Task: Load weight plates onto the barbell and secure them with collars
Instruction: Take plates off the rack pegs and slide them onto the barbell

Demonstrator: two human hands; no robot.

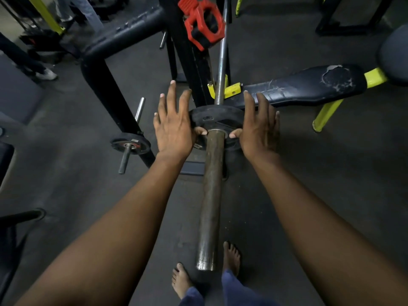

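Head view: left hand (173, 130), right hand (258, 132) spread-fingered, pressing black scuffed plate (213, 117) on rusty barbell (210, 184).

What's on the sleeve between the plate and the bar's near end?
Nothing: in the head view the sleeve runs bare from the weight plate to its end. The red collar is up by the rack.

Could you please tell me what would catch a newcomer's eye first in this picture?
Both forearms reach to centre frame, where the left hand and right hand flank a black weight plate on the barbell sleeve, thumbs on its face. A bright red collar hangs by the rack upright, top centre.
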